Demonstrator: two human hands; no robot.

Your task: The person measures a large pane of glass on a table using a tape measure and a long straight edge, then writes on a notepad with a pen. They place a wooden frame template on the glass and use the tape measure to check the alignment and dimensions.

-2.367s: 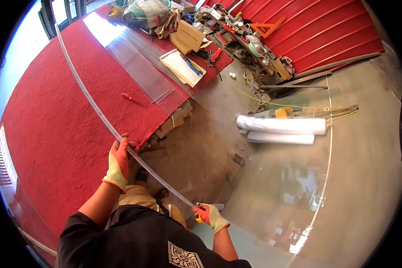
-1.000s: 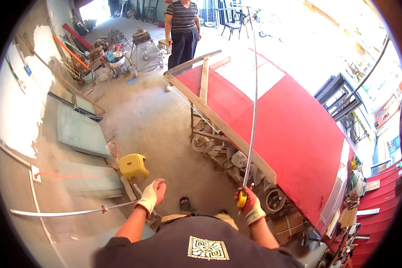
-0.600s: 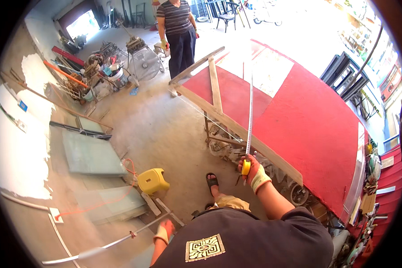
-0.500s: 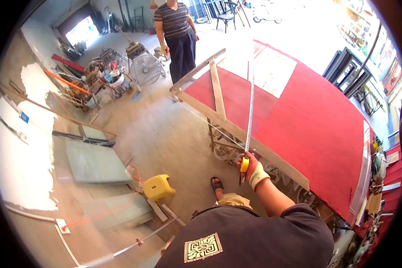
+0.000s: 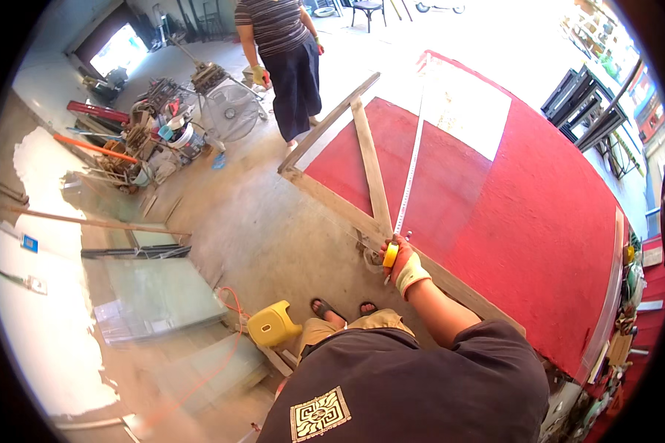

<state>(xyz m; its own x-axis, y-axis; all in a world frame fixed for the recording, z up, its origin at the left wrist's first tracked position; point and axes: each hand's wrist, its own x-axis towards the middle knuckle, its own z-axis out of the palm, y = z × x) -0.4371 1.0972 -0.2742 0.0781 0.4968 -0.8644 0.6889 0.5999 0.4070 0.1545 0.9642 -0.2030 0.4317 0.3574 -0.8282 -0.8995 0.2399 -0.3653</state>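
My right hand (image 5: 406, 269), in a pale glove with reddish fingers, is closed around a yellow tape measure (image 5: 390, 255) at the near edge of a large red-topped table (image 5: 539, 244). The tape's white blade (image 5: 414, 162) stretches away from me across the red surface to the far edge. A wooden frame of joined strips (image 5: 373, 162) lies at the table's left side, its corner close to my hand. A dark, thin thing shows below the tape case, too small to name. My left hand is hidden beside my body.
A person in a striped shirt (image 5: 273, 29) stands beyond the table's left end. Glass sheets (image 5: 162, 292) lie at the left, near a yellow stool (image 5: 273, 323) and an orange cord (image 5: 233, 299). Further back are a floor fan (image 5: 230, 113) and clutter. Dark frames (image 5: 580, 103) stand at far right.
My right hand has shifted a little up and left, toward the wooden frame's corner. The view has turned, and both my feet now show. The other person has moved slightly.
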